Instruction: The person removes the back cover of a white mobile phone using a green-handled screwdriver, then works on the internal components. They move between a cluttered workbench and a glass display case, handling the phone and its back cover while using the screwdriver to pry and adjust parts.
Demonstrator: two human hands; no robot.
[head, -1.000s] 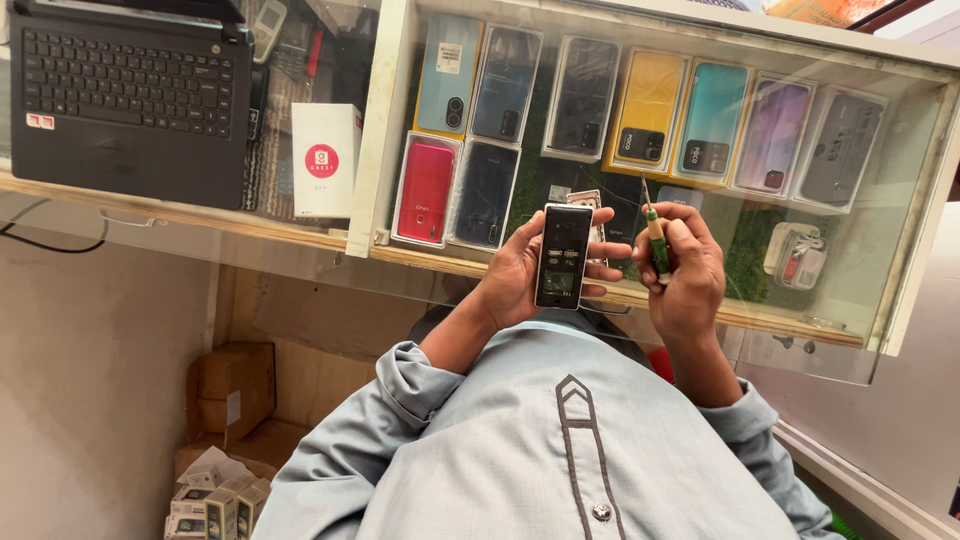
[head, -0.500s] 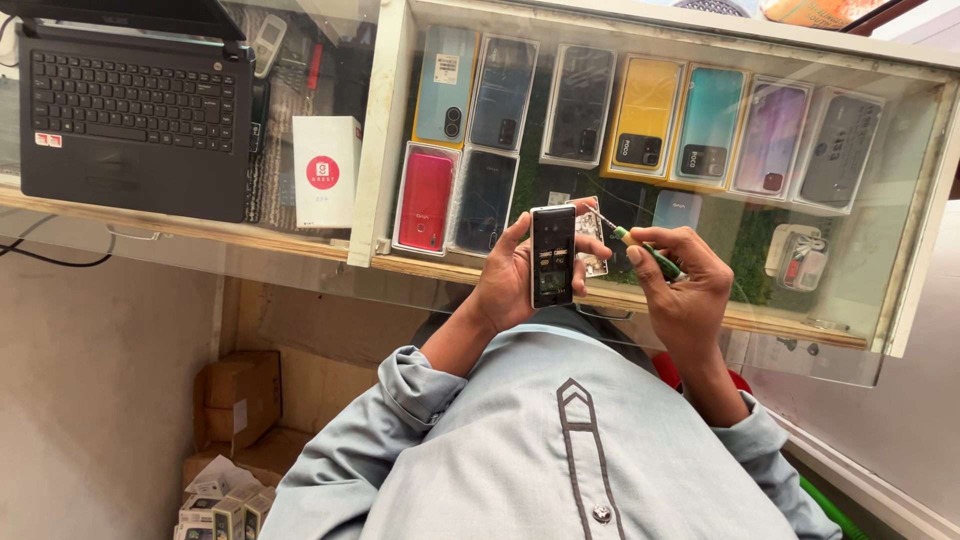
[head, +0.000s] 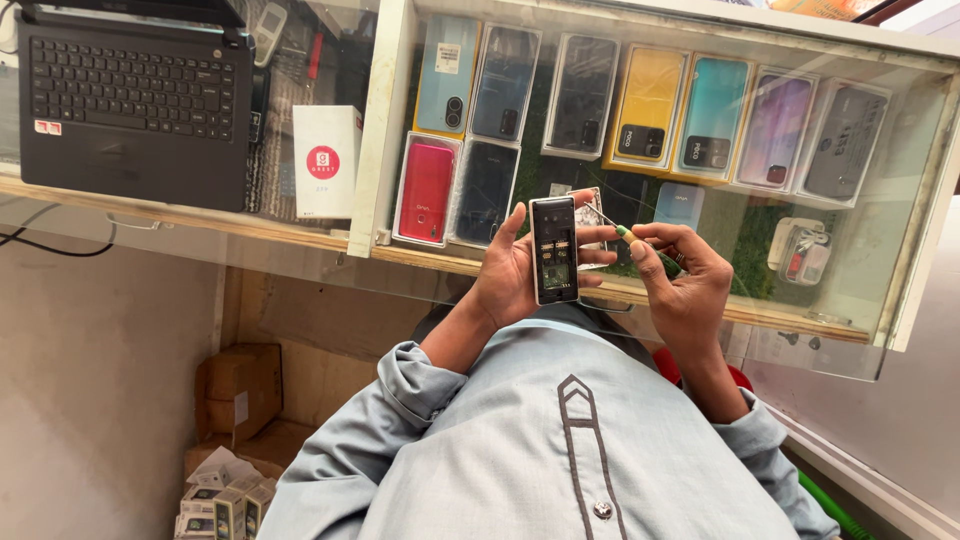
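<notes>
white box, red round label (head: 326,160) beside laptop | coloured phone boxes (head: 648,105) in glass case | cardboard boxes (head: 238,385) below

Single view, head-worn, looking steeply down past the chest from close range. Left hand (head: 505,275) and right hand (head: 685,285) near frame centre, close to the lens. Glass display counter (head: 385,140) across the upper half, seen from above. Laptop (head: 135,105) at top left. Floor with cardboard boxes (head: 240,385) at lower left, well below. No second view for overlap.

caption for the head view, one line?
Left hand holds an opened phone; right hand brings a green-handled tool to it.
</notes>
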